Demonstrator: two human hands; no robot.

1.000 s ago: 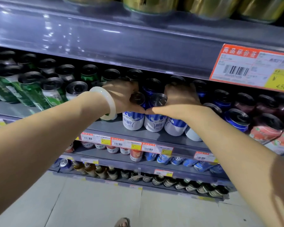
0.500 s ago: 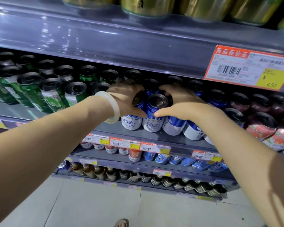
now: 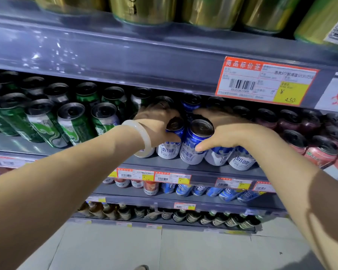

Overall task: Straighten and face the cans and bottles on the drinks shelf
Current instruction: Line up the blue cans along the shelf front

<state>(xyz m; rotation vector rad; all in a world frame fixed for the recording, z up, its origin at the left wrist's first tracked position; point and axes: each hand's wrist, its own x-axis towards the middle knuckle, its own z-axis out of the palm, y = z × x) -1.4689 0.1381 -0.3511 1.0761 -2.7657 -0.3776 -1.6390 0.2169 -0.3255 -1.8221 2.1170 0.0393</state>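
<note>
A row of blue-and-white cans stands at the front of the grey drinks shelf (image 3: 203,170). My left hand (image 3: 158,123), with a pale bangle on the wrist, wraps a blue-and-white can (image 3: 169,148) near its top. To its right stands another blue-and-white can (image 3: 195,145), which my right hand (image 3: 226,131) grips from the right, thumb across its front. Two more blue-and-white cans (image 3: 240,159) stand partly under my right wrist. More blue cans behind are mostly hidden by my hands.
Green cans (image 3: 70,123) fill the shelf to the left, dark red cans (image 3: 318,151) to the right. Gold cans (image 3: 144,8) stand on the shelf above, over an orange price tag (image 3: 265,80). Lower shelves hold more cans and bottles (image 3: 183,215). Grey floor tiles lie below.
Both hands have drawn the two front blue-and-white cans slightly forward and apart. My right thumb now lies across its can's front. The view has shifted a little left.
</note>
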